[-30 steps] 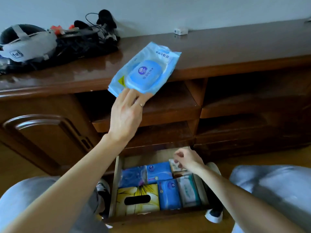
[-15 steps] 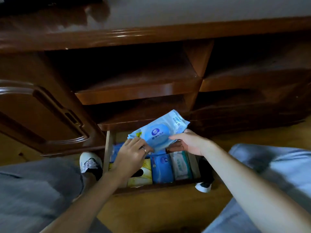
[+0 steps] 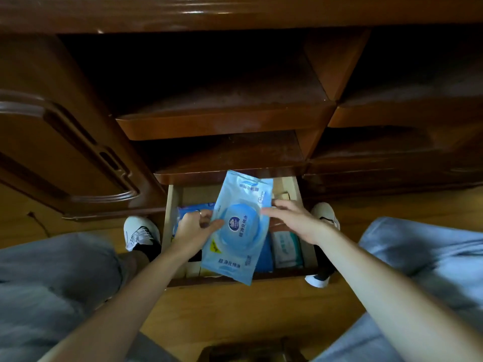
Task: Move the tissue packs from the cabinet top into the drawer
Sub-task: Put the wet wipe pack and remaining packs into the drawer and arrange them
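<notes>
A light blue wet-tissue pack (image 3: pixel 239 228) with a round blue lid hangs lengthwise over the open drawer (image 3: pixel 170 205). My left hand (image 3: pixel 194 228) grips its left edge, thumb on top. My right hand (image 3: pixel 292 220) touches its right edge with the fingers spread. Under the pack, several tissue packs fill the drawer: a blue one (image 3: pixel 193 209) at the back left, a white and green one (image 3: pixel 286 248) at the right. The cabinet top is out of view except for its front edge (image 3: pixel 235 17).
Open dark shelves (image 3: pixel 222 118) sit above the drawer, and a closed cabinet door (image 3: pixel 65 152) stands to the left. My knees in grey trousers and my white shoes (image 3: pixel 139 232) flank the drawer on the wooden floor.
The pack came down from the cabinet top to the drawer and turned lengthwise. My right hand moved from the packs in the drawer to the pack's right edge. My view tilted down.
</notes>
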Demonstrator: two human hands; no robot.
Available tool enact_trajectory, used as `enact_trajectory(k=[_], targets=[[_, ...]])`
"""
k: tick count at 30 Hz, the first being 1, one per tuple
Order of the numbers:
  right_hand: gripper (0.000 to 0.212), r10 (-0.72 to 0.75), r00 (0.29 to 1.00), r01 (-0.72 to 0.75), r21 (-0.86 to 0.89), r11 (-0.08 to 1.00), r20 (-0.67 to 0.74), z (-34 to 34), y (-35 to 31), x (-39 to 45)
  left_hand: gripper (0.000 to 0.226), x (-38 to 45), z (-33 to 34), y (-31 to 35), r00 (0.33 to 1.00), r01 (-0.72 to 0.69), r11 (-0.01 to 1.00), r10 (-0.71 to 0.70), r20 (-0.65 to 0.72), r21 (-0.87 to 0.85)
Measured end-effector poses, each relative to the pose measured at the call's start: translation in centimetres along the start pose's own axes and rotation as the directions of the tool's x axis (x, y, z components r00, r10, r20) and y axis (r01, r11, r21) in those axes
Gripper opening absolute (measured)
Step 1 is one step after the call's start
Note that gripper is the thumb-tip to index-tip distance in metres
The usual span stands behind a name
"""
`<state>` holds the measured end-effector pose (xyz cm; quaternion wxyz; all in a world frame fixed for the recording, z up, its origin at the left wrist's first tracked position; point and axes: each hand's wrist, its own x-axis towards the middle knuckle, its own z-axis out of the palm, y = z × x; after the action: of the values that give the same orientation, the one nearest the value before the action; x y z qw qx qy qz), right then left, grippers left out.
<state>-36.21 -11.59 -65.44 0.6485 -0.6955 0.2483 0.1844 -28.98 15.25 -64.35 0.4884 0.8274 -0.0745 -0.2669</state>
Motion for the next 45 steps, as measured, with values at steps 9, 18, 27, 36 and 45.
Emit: enact_trajectory(k=[9, 18, 27, 36, 45], targets=[[0.022, -0.021, 0.956, -0.021, -0.139, 0.990, -0.292, -0.6, 0.5, 0.2, 0.022, -0.5, -3.0, -3.9, 0.956, 0.197, 0.955, -0.238, -0.173, -0.222], [0.067, 0.173, 0.937, -0.157, -0.077, 0.985, 0.303, 6.5, 0.3, 0.1, 0.033, -1.1, -1.3, -3.9, 0.931, 0.360, 0.697, -0.309, 0.193, -0.620], [0.044, 0.086, 0.996, -0.085, 0.554, 0.828, 0.025, 8.4, 2.4, 0.4, 0.042, -0.5, 2.1, -3.5, 0.947, 0.319, 0.667, -0.258, 0.193, -0.674], [0.033, 0.209, 0.964, -0.129, 0.398, 0.908, -0.164, 5.2, 1.7, 2.0, 0.041, 1.5, -1.0, -5.2, 0.903, 0.247, 0.546, -0.430, -0.014, -0.801], [0.035, 0.244, 0.962, -0.269, 0.567, 0.779, 0.121, 6.7, -0.2, 4.0, 0.042, 3.3, -3.1, -5.0, 0.915, 0.212, 0.954, -0.269, -0.300, -0.211]])
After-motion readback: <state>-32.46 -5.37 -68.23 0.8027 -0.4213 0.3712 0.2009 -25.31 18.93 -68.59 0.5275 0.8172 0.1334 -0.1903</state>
